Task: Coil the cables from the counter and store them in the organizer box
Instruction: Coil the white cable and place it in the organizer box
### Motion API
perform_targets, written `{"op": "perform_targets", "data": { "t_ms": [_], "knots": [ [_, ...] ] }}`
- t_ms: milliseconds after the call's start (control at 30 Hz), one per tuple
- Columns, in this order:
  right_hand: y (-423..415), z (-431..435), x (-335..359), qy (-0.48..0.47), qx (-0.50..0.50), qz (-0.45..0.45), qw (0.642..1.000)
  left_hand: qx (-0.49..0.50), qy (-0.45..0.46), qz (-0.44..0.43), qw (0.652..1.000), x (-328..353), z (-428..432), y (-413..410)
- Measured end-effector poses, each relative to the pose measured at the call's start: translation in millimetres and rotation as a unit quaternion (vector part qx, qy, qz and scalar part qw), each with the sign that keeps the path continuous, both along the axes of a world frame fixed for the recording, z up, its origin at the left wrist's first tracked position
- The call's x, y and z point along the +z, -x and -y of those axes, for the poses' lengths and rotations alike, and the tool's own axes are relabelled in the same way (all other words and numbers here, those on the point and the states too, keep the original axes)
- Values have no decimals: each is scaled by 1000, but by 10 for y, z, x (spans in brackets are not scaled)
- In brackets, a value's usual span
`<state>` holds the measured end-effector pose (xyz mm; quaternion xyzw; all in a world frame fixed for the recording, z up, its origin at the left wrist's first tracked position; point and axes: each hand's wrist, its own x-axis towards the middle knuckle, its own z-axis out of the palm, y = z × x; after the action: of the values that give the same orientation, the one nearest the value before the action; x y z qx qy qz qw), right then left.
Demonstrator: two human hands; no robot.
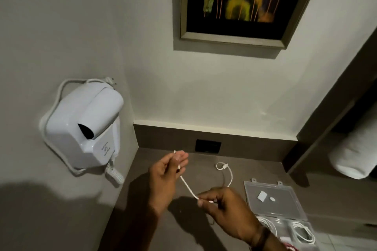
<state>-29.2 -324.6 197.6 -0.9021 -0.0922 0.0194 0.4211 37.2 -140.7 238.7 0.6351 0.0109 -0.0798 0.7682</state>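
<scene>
Right hand, nearest the head camera, pinches one stretch of a white cable between thumb and fingertips above the counter, while the left hand pinches the other end, held up near the rear-left corner; the rest of the cord trails behind the right hand to a small loop lying on the counter toward the back wall. At the front-right edge the clear organizer box sits open, lid tilted back, with what appear to be at least two coiled white cables already stowed in its compartments. Judged from this, the job is well advanced: this cable remains uncoiled and unstored. A wall-mounted hair dryer hangs at left.
</scene>
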Motion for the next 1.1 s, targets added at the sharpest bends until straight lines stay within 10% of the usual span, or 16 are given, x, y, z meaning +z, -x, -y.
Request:
{"op": "perform_targets", "data": {
  "t_ms": [100, 233, 400, 567, 667, 767, 833, 1000, 1100],
  "knots": [
    [33, 86, 307, 21, 29, 42, 998, 3, -324, 177, 929, -33, -14, 94],
    [-135, 302, 605, -22, 25, 113, 993, -144, -408, 255, 865, -136, -26, 258],
    [-432, 321, 519, -167, -50, 106, 979, -219, -12, 3, 976, -51, 124, 401],
    [-239, -15, 81, -204, -34, -6, 978, -6, 267, -131, 955, 66, 158, 248],
    [-90, -95, 106, -94, 12, -27, 995, 51, 30, 3, 998, 72, 94, 167],
    [-79, 32, 354, -64, 25, -9, 998, -8, -357, 199, 913, 25, -77, 138],
    [-155, 125, 543, -56, 28, 41, 997, -87, -377, 203, 900, 6, -105, 145],
    [-448, 118, 615, -173, -47, 98, 979, -204, 14, -66, 977, 100, 0, 157],
    [-417, -56, 354, -221, -77, 31, 972, -95, 311, -193, 926, 107, 36, 76]
  ]
}}
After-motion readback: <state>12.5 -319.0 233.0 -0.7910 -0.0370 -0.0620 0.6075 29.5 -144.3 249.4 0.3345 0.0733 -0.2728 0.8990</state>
